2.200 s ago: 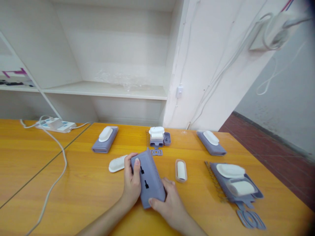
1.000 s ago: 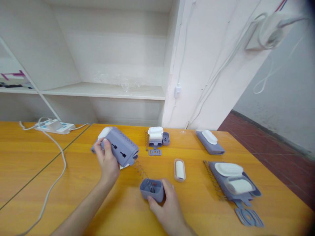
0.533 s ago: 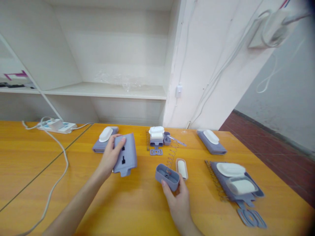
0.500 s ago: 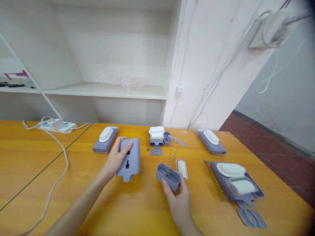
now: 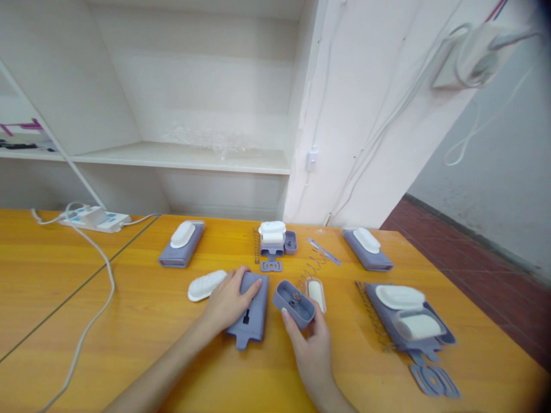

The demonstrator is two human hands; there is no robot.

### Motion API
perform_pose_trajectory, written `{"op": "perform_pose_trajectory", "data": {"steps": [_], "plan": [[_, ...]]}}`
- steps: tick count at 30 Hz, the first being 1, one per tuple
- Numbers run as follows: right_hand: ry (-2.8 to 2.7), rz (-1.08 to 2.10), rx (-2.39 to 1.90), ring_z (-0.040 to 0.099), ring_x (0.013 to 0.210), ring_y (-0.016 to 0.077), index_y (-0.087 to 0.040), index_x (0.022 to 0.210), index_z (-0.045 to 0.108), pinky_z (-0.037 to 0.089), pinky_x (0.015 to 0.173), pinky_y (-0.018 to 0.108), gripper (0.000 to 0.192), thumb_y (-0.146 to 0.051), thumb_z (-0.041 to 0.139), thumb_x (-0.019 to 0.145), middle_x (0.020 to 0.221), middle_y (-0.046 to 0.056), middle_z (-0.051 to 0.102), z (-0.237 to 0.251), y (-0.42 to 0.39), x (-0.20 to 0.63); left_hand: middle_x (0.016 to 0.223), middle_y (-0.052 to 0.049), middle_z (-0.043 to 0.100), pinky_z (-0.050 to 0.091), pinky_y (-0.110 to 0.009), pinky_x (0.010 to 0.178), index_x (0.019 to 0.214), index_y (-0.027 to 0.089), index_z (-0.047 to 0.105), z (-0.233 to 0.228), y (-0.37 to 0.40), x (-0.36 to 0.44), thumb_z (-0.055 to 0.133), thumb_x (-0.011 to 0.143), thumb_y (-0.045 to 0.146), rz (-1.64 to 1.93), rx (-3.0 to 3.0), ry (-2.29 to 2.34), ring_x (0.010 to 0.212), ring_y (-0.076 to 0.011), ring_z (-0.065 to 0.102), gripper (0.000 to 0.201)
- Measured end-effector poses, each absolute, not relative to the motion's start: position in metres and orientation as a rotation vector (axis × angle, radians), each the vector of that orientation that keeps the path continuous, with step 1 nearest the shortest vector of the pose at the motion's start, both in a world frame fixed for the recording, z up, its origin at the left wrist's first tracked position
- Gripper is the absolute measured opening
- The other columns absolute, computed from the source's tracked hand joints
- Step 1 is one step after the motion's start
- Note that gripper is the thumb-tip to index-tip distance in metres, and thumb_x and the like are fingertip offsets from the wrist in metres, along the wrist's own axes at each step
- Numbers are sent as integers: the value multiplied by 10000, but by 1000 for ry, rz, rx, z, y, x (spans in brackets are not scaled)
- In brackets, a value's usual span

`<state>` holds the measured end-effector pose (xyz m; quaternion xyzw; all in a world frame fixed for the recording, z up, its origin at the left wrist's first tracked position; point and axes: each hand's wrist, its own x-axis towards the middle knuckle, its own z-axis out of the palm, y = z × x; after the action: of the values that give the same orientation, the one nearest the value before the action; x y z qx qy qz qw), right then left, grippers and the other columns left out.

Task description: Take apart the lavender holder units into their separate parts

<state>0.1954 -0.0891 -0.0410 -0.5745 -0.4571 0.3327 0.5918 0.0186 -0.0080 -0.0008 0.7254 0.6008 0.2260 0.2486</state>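
Left hand (image 5: 227, 301) lies flat, fingers spread, on the purple cover (image 5: 251, 310), which rests on the orange surface (image 5: 129, 321) just right of a white brush (image 5: 206, 285). Right hand (image 5: 312, 344) grips a small purple tray (image 5: 294, 304), lifted near the centre, beside a coiled spring (image 5: 313, 268) and a white pad (image 5: 316, 293).

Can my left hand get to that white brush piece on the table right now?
Probably yes: the left hand rests on the flat purple cover, and the white brush piece lies just beside it, nothing between.
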Motion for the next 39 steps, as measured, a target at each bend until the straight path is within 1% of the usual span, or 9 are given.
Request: {"op": "perform_pose_trajectory", "data": {"steps": [5, 11, 16, 19, 23, 27, 31, 35, 39], "plan": [[-1073, 807, -1325, 634, 980, 220, -179, 1099, 550, 490, 895, 347, 403, -361, 670, 760, 1080, 88, 662, -40, -89, 195, 1102, -88, 571, 404, -362, 891, 1140, 226, 520, -8, -5, 20, 412, 864, 583, 657, 2025, 1690, 1021, -249, 562, 464], [-1101, 803, -1336, 644, 949, 224, -173, 1076, 562, 503, 879, 351, 398, -361, 681, 746, 1049, 92, 673, -40, -89, 194, 960, -49, 580, 438, -350, 811, 1017, 222, 541, -5, -7, 20, 356, 917, 523, 871, 1997, 1629, 899, -217, 576, 367], [-1132, 814, -1335, 634, 983, 227, -175, 1085, 559, 493, 905, 362, 388, -358, 669, 761, 1072, 96, 665, -39, -87, 195, 942, -46, 554, 427, -352, 798, 969, 225, 543, 5, -17, 25, 388, 933, 427, 1035, 2118, 1589, 891, -214, 557, 257], [-1132, 828, -1314, 637, 975, 225, -175, 1084, 565, 498, 899, 359, 381, -344, 669, 759, 1071, 95, 667, -39, -86, 194, 955, -59, 552, 417, -356, 815, 988, 210, 540, 12, -26, 30, 425, 923, 346, 1088, 2269, 1441, 914, -217, 534, 189], [-1162, 830, -1292, 638, 961, 229, -166, 1086, 568, 508, 882, 371, 376, -316, 669, 757, 1061, 103, 666, -39, -86, 194, 1073, -82, 553, 404, -372, 881, 1079, 203, 529, 22, -35, 35, 478, 872, 260, 1005, 2431, 1158, 1001, -229, 507, 221], [-1147, 848, -1281, 639, 958, 236, -164, 1090, 571, 508, 888, 397, 372, -304, 662, 758, 1058, 105, 666, -39, -86, 193, 1152, -77, 561, 365, -387, 969, 1108, 222, 544, 30, -39, 40, 496, 856, 264, 874, 2439, 1037, 1087, -241, 487, 260], [-1131, 859, -1275, 633, 979, 238, -167, 1100, 579, 496, 912, 411, 375, -292, 659, 755, 1085, 102, 660, -38, -85, 193, 1129, -62, 583, 375, -380, 951, 1066, 245, 590, 33, -37, 45, 500, 883, 330, 825, 2392, 1016, 1056, -234, 507, 220], [-1123, 821, -1281, 633, 973, 242, -161, 1094, 594, 509, 890, 406, 377, -282, 664, 744, 1077, 106, 662, -38, -84, 194, 1118, -63, 575, 385, -367, 922, 1036, 242, 619, 33, -34, 51, 507, 891, 332, 843, 2381, 981, 1033, -221, 511, 203], [-1101, 847, -1282, 624, 1002, 242, -170, 1122, 581, 495, 914, 410, 412, -275, 667, 733, 1104, 100, 654, -44, -83, 194, 1109, -56, 582, 383, -360, 932, 986, 239, 639, 24, -32, 52, 539, 876, 336, 850, 2352, 987, 1048, -220, 508, 178]]}}
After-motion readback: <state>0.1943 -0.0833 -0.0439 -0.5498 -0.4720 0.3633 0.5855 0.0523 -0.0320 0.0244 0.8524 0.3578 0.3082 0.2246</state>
